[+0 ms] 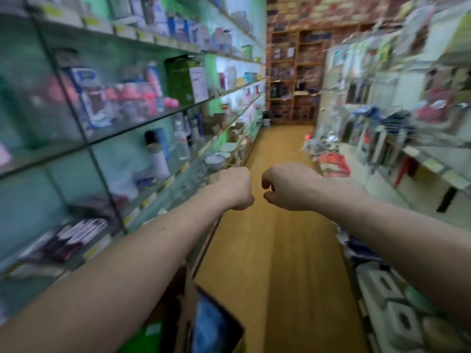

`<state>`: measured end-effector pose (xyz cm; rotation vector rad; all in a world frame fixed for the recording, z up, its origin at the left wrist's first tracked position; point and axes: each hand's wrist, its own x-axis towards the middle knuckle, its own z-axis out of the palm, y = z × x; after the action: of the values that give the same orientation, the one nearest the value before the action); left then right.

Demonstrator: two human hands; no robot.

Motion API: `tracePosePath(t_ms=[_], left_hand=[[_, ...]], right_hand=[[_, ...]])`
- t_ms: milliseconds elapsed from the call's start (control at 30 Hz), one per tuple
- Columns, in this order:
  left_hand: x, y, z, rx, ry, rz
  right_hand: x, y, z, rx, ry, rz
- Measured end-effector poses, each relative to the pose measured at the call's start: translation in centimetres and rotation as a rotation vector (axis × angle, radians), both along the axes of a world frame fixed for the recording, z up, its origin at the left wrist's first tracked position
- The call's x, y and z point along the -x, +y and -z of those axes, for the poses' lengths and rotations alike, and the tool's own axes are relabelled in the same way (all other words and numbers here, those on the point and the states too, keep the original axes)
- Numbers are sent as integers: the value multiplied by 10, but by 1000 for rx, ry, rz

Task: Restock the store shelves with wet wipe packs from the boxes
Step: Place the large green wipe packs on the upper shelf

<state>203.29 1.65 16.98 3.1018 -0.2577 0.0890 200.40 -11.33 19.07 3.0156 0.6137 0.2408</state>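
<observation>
Both my bare arms stretch forward over the aisle, and the picture is blurred by motion. My left hand (pixel 233 187) is curled into a fist with its back up and holds nothing. Close beside it, my right hand (pixel 288 187) hangs from the wrist with loosely curled fingers and is empty too. At the bottom, below my left forearm, an open cardboard box (pixel 187 299) shows a blue pack (pixel 214 327) inside. I cannot make out any wet wipe packs on the shelves.
Glass shelves (pixel 142 123) with bottles and boxed goods run along the left. Shelves with hanging packets (pixel 382 128) and stacked white packs (pixel 397 314) line the right. A yellow wooden floor (pixel 275 250) runs between them to brown shelving (pixel 293 72) at the far end.
</observation>
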Motion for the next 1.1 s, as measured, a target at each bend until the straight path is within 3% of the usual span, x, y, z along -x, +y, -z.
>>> tracePosePath(t_ms=[300,633,900,1000,1100], left_hand=[[82,137,97,103,287,-295],[128,215,209,225,564,-642],[146,232,309,658,929,-993],[148,229,335,659,1044,-1070],[150,223,350,605,1032,-1141]], right_hand=[[42,126,93,12,301,-248],[31,220,204,129,522,-473],[-2,263,303,184,746,-468],[-12,275,327,208,786,-413],[-20,287,347,205,855,-349]])
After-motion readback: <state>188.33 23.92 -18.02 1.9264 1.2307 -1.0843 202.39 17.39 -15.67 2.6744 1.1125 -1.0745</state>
